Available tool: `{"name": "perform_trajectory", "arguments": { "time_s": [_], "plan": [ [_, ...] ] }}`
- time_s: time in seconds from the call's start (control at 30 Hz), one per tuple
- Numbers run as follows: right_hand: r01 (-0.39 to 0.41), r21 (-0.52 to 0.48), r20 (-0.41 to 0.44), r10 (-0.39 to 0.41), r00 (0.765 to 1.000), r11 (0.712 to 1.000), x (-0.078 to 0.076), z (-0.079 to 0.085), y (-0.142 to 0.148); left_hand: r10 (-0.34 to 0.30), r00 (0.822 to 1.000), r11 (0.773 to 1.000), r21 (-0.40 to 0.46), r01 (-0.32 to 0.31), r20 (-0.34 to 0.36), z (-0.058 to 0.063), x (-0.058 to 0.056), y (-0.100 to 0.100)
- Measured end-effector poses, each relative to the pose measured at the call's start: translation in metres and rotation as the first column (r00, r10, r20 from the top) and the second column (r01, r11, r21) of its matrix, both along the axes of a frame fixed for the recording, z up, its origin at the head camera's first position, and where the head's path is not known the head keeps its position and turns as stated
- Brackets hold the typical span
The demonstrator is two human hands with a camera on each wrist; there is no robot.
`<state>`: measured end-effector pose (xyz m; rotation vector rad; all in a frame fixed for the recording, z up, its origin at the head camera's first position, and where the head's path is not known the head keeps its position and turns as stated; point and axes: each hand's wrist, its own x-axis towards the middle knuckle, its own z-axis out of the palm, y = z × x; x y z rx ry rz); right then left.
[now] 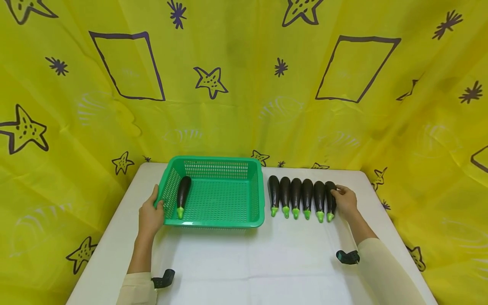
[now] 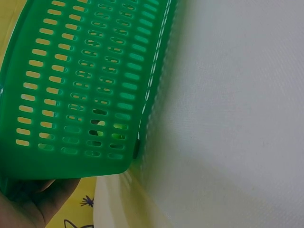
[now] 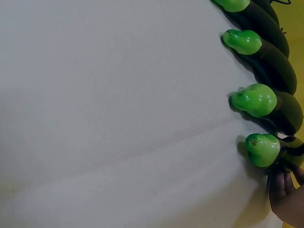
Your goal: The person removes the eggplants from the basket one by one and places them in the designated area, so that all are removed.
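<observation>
A green perforated plastic basket (image 1: pixel 213 223) stands at the table's back left, with one dark eggplant (image 1: pixel 184 192) lying along its left side. My left hand (image 1: pixel 150 216) grips the basket's left rim; in the left wrist view its fingers curl at the basket wall (image 2: pixel 71 164). Right of the basket, several eggplants lie side by side in a row, their green stem ends toward me. My right hand (image 1: pixel 346 202) holds the rightmost eggplant (image 1: pixel 330 199), thumb and fingers at its right side. The right wrist view shows fingers (image 3: pixel 287 183) against this eggplant, beside its green cap (image 3: pixel 262 150).
White cloth covers the table (image 1: pixel 248 262). A yellow curtain (image 1: pixel 244 118) with starfish drawings hangs right behind the table and along both sides. The leftmost eggplant (image 1: pixel 273 192) of the row lies close to the basket's right wall.
</observation>
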<state>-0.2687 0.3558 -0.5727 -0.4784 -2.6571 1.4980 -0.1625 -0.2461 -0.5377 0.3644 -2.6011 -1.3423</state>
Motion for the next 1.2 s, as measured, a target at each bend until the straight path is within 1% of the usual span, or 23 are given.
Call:
{"name": "perform_trajectory", "arguments": {
  "time_s": [0.17, 0.4, 0.63, 0.8, 1.03, 1.2],
  "plan": [
    [0.016, -0.016, -0.003, -0.016, 1.000, 1.000, -0.002, 0.000, -0.002, 0.005, 1.000, 1.000, 0.005, -0.005, 0.007, -0.001, 0.000, 0.000],
    [0.067, -0.043, 0.014, -0.067, 0.998, 0.997, -0.004, 0.000, -0.001, 0.001, 1.000, 1.000, 0.015, -0.002, 0.005, -0.002, 0.000, -0.001],
    [0.058, -0.051, 0.012, -0.058, 0.998, 0.997, -0.006, 0.001, 0.000, 0.001, 1.000, 1.000, 0.026, -0.001, 0.011, -0.001, 0.001, -0.003],
    [0.076, -0.064, -0.001, -0.076, 0.997, 0.995, -0.003, 0.002, -0.001, -0.002, 1.000, 1.000, 0.030, 0.002, 0.011, -0.002, 0.000, -0.002],
    [0.078, -0.101, -0.023, -0.081, 0.996, 0.992, 0.003, 0.011, -0.005, -0.006, 1.000, 1.000, 0.027, 0.006, 0.010, -0.003, -0.001, -0.002],
    [0.058, -0.115, -0.070, -0.066, 0.995, 0.992, 0.004, 0.017, -0.010, -0.006, 1.000, 1.000, 0.025, 0.006, 0.008, -0.003, -0.001, -0.003]
  ]
}}
